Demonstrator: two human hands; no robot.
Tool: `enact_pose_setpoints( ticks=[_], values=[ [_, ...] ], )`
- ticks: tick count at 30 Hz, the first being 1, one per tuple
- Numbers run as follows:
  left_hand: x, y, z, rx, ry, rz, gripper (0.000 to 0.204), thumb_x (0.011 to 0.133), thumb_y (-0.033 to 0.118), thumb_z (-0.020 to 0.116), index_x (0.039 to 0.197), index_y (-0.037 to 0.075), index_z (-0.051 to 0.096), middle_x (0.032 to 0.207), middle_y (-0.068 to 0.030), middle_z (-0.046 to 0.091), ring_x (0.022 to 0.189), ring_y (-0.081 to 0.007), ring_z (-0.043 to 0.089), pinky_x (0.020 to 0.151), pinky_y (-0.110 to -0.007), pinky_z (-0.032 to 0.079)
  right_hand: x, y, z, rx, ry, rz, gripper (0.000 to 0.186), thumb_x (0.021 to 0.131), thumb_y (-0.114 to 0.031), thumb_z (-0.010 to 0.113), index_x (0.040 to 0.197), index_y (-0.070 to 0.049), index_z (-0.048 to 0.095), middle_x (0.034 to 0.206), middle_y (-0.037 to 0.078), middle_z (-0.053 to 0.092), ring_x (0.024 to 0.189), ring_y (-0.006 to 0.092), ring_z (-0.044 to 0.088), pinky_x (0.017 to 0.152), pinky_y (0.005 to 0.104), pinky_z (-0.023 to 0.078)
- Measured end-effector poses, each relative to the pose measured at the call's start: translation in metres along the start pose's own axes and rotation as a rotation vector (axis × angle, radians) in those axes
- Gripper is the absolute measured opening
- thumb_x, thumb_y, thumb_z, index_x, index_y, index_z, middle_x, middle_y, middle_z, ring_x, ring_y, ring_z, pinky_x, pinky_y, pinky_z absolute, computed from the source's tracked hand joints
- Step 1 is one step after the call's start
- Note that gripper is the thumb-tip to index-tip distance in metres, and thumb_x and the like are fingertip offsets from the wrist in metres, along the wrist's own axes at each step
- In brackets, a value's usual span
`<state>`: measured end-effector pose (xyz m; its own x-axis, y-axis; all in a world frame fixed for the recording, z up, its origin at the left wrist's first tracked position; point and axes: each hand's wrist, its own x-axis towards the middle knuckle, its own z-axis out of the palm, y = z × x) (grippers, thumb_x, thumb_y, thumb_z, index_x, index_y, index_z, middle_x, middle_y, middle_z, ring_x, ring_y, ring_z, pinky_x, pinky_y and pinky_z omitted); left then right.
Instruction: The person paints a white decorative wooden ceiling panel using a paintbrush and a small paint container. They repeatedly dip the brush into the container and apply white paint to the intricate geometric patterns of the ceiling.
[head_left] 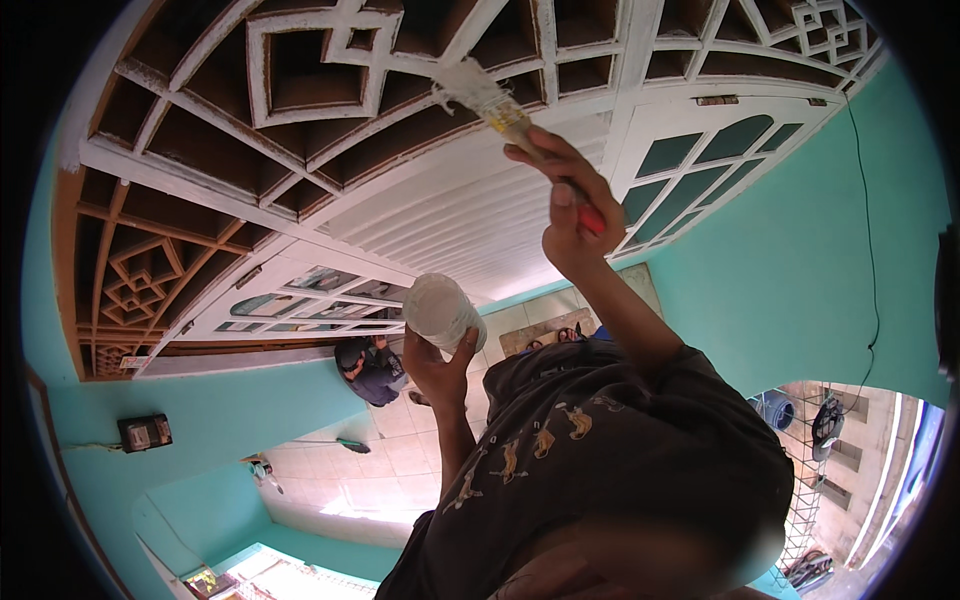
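Right hand (578, 205) fingers clamped on brush (488, 100), handle partly hidden; bristles at white lattice (629, 55), contact unclear. Left hand (438, 372) fingers wrapped round white tub (440, 310), below lattice; contents hard to make out.

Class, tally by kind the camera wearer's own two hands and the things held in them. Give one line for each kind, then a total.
Hands: 2 (left hand and right hand)
Paintbrush, in the right hand: 1
White container, in the left hand: 1
Total: 4
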<state>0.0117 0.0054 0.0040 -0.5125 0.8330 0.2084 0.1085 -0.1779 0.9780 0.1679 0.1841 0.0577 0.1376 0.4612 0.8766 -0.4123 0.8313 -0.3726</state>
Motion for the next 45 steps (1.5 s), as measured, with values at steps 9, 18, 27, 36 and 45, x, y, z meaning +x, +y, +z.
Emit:
enact_pose_setpoints(
  ticks=[9, 18, 27, 36, 45],
  values=[
    [0.003, 0.000, 0.001, 0.026, -0.014, 0.001, 0.067, 0.071, 0.002, 0.082, 0.130, -0.005, 0.050, 0.119, -0.0139, 0.061, 0.111, -0.0227, 0.059, 0.099, -0.037, 0.046, -0.015, 0.017, 0.018, 0.071, 0.085, 0.075, 0.026, 0.102, -0.008, 0.044, 0.119, 0.011, 0.051, 0.134, 0.032, 0.049, 0.117, 0.0459, 0.057, 0.099, 0.0526, 0.050],
    [0.000, -0.004, -0.002, 0.014, 0.019, 0.002, 0.065, 0.070, 0.001, 0.081, 0.128, -0.005, 0.051, 0.119, -0.0137, 0.061, 0.111, -0.0228, 0.059, 0.100, -0.037, 0.044, -0.015, 0.020, 0.024, 0.084, 0.148, 0.061, 0.028, 0.101, -0.005, 0.045, 0.123, 0.012, 0.049, 0.133, 0.031, 0.050, 0.119, 0.0455, 0.056, 0.099, 0.0523, 0.051],
    [-0.001, -0.001, -0.003, 0.012, 0.022, -0.008, 0.066, 0.070, 0.001, 0.082, 0.128, -0.006, 0.051, 0.119, -0.0141, 0.061, 0.111, -0.0231, 0.059, 0.100, -0.037, 0.045, -0.016, 0.023, 0.024, 0.060, 0.186, -0.037, 0.029, 0.101, -0.005, 0.044, 0.124, 0.014, 0.048, 0.137, 0.031, 0.047, 0.122, 0.0448, 0.054, 0.103, 0.0495, 0.047],
    [-0.003, 0.001, -0.004, 0.031, 0.015, 0.007, 0.066, 0.070, 0.002, 0.082, 0.128, -0.006, 0.051, 0.119, -0.0142, 0.061, 0.110, -0.0233, 0.060, 0.099, -0.037, 0.046, -0.019, 0.019, 0.020, 0.065, 0.146, -0.085, 0.033, 0.102, -0.007, 0.043, 0.126, 0.015, 0.047, 0.139, 0.033, 0.043, 0.125, 0.0452, 0.050, 0.103, 0.0522, 0.048],
    [-0.002, 0.003, -0.003, 0.053, -0.007, 0.013, 0.067, 0.070, 0.002, 0.082, 0.129, -0.005, 0.051, 0.119, -0.0138, 0.062, 0.110, -0.0226, 0.060, 0.099, -0.038, 0.046, -0.027, 0.015, 0.024, -0.044, 0.116, -0.058, 0.031, 0.102, -0.011, 0.043, 0.121, 0.013, 0.048, 0.131, 0.036, 0.048, 0.119, 0.0471, 0.054, 0.095, 0.0577, 0.053]
  ],
)
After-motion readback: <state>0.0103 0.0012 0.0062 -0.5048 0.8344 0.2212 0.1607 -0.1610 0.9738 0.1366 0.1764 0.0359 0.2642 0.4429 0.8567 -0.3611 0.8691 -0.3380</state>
